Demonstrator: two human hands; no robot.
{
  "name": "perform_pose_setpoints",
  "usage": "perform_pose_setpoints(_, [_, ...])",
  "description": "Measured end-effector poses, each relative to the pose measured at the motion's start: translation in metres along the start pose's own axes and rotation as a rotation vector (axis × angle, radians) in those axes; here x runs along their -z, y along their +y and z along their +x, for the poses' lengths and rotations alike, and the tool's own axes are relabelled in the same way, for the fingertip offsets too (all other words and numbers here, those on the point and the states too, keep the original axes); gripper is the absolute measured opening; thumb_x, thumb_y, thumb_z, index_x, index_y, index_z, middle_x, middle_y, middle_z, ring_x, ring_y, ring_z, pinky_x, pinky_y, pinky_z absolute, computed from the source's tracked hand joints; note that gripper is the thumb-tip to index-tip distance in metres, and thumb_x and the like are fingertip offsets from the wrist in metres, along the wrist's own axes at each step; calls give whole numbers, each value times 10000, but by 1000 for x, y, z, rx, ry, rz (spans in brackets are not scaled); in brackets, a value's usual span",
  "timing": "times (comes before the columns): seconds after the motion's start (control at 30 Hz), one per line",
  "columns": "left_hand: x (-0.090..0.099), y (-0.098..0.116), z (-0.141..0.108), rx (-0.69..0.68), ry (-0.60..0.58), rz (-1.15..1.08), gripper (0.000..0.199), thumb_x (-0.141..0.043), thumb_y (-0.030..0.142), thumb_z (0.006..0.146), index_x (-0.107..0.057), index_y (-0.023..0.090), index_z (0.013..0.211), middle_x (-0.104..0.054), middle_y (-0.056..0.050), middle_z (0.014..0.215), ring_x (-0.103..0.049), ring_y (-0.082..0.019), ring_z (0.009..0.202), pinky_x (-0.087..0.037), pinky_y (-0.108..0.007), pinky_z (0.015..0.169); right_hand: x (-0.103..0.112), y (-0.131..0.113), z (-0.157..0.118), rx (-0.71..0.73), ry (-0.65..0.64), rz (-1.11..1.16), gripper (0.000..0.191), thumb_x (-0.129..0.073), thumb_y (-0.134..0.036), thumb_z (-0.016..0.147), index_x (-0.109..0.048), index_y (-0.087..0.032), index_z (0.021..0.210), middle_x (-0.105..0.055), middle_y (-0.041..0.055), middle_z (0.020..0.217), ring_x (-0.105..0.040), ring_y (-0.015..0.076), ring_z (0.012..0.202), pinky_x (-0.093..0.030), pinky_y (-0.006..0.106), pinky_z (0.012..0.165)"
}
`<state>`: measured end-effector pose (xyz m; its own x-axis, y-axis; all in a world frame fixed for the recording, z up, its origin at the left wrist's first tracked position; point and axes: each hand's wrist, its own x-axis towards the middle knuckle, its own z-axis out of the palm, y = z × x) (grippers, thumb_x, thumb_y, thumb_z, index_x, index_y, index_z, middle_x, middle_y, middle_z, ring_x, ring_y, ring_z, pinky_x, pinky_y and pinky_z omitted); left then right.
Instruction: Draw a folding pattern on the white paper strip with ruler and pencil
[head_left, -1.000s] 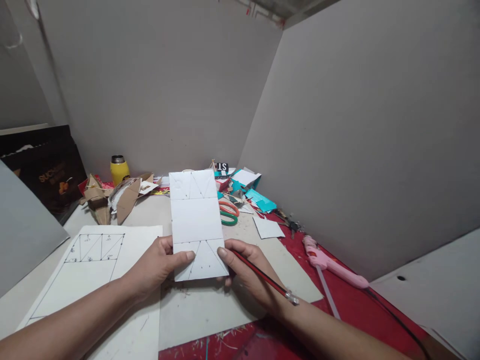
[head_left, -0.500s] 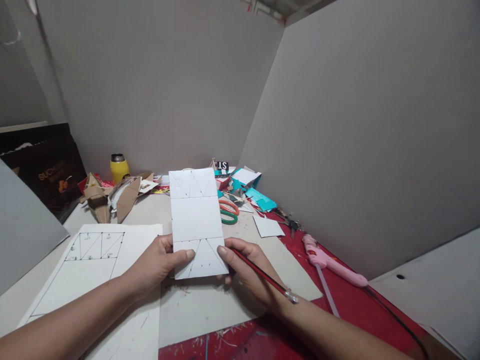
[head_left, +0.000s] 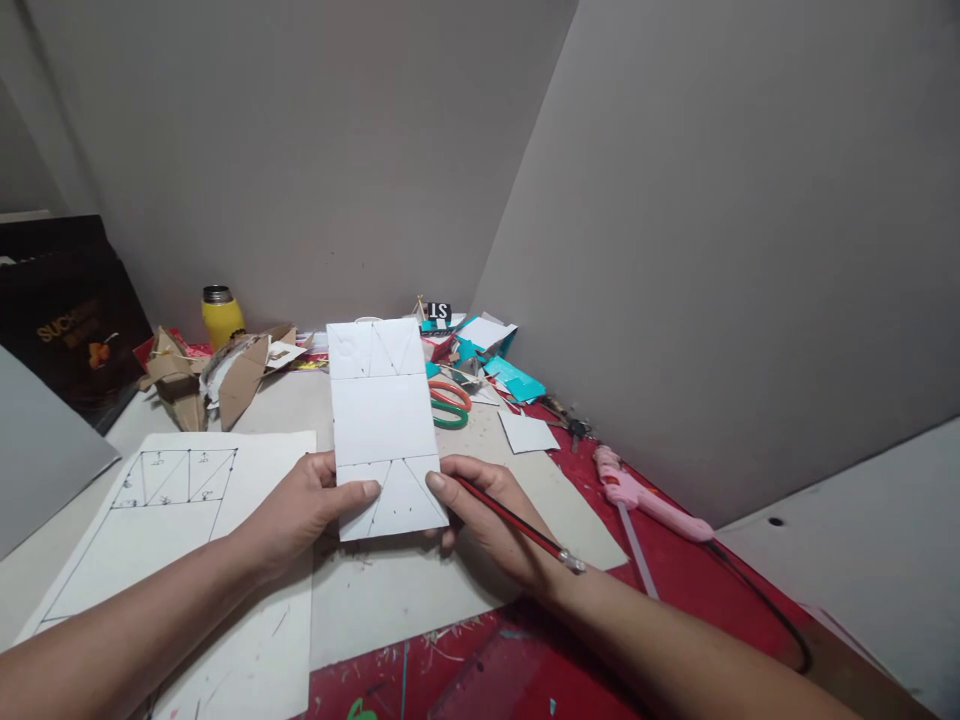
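Note:
A white rectangular card (head_left: 386, 415), marked with drawn cross lines and slanting lines at both ends, is held up above the table. My left hand (head_left: 311, 505) pinches its lower left edge, thumb on the front and fingers behind. On the lower right edge, my right hand (head_left: 487, 510) grips the card in the same way. A red and black pencil (head_left: 517, 522) also rests in my right hand, its metal-capped end pointing toward my wrist. The pencil's other end is hidden. Left of the card lies a white sheet (head_left: 255, 600) with a line drawing and small markings.
Behind the card are scissors (head_left: 450, 413) with orange and green handles, and teal paper scraps (head_left: 514, 378). A pink glue gun (head_left: 652, 505) lies on the red surface at right. Cardboard pieces (head_left: 240, 380), a yellow bottle (head_left: 221, 318) and a black bag (head_left: 67, 320) stand at left.
The whole view has shifted slightly, so things appear a little higher and further left. Both hands keep the same hold on the card, and the pencil stays in my right hand.

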<state>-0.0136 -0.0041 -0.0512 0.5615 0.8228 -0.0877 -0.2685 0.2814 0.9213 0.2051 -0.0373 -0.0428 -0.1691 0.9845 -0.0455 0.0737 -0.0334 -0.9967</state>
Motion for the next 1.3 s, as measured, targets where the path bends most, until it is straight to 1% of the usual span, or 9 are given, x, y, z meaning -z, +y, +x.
perform_pose_setpoints(0.17, [-3, 4, -1, 16, 13, -1, 393, -823, 311, 769, -766, 123, 1110, -792, -159, 1028, -739, -269, 853, -555, -370, 813, 2, 2, 2, 7, -13, 7, 428, -680, -591, 859, -646, -167, 816, -671, -7, 628, -637, 111, 478, -467, 184, 432])
perform_pose_setpoints(0.37, [-4, 6, -1, 27, 26, 4, 413, -817, 305, 767, -752, 115, 1128, -795, -159, 993, -734, -278, 854, -551, -389, 806, 3, 3, 3, 5, -22, 9, 415, -663, -583, 879, -662, -168, 860, -694, 2, 647, -644, 116, 488, -473, 194, 448])
perform_pose_setpoints(0.47, [-3, 5, -1, 24, 32, 16, 427, -817, 314, 767, -747, 110, 1135, -793, -162, 987, -732, -279, 839, -546, -392, 799, 2, 2, 2, -2, -10, -7, 430, -670, -593, 864, -655, -163, 848, -693, 7, 638, -653, 127, 491, -452, 197, 434])
perform_pose_setpoints(0.57, [-1, 3, -1, 19, 34, 26, 438, -822, 320, 759, -748, 108, 1135, -791, -166, 992, -729, -287, 850, -541, -396, 804, 2, 2, 2, -11, 2, -7, 426, -690, -584, 846, -643, -161, 841, -694, 7, 626, -638, 120, 474, -440, 193, 427])
perform_pose_setpoints(0.73, [-1, 2, 0, 10, 35, 30, 429, -824, 318, 757, -754, 122, 1132, -789, -158, 1004, -726, -281, 850, -537, -389, 796, 1, 3, 3, -6, 2, 5, 425, -685, -584, 848, -650, -161, 861, -702, 9, 627, -634, 116, 484, -466, 194, 444])
perform_pose_setpoints(0.87, [-1, 2, 0, 3, 34, 26, 408, -820, 316, 760, -763, 129, 1118, -790, -153, 1001, -726, -281, 866, -538, -398, 834, 0, 1, 2, -4, 7, -2, 430, -692, -588, 837, -645, -160, 844, -691, 7, 607, -612, 110, 457, -464, 200, 442])
perform_pose_setpoints(1.03, [-1, 3, -1, -7, 36, 33, 409, -828, 314, 750, -769, 128, 1110, -790, -158, 994, -728, -281, 852, -544, -398, 833, 0, 0, 1, -4, 9, -3, 428, -690, -592, 835, -638, -167, 839, -688, 2, 629, -639, 123, 485, -465, 202, 439])
perform_pose_setpoints(1.17, [-1, 3, -1, -6, 30, 32, 396, -809, 307, 773, -766, 134, 1126, -790, -156, 1006, -729, -281, 863, -544, -407, 846, 1, 0, 1, 2, 6, -19, 422, -672, -586, 855, -648, -165, 840, -682, -2, 621, -618, 110, 466, -462, 200, 444])
perform_pose_setpoints(1.3, [-2, 3, -1, -10, 27, 26, 388, -800, 302, 784, -765, 135, 1133, -790, -158, 996, -731, -277, 843, -552, -394, 811, 1, 0, 2, 15, 5, -11, 423, -678, -587, 851, -658, -164, 836, -682, 1, 627, -623, 114, 479, -472, 204, 452])
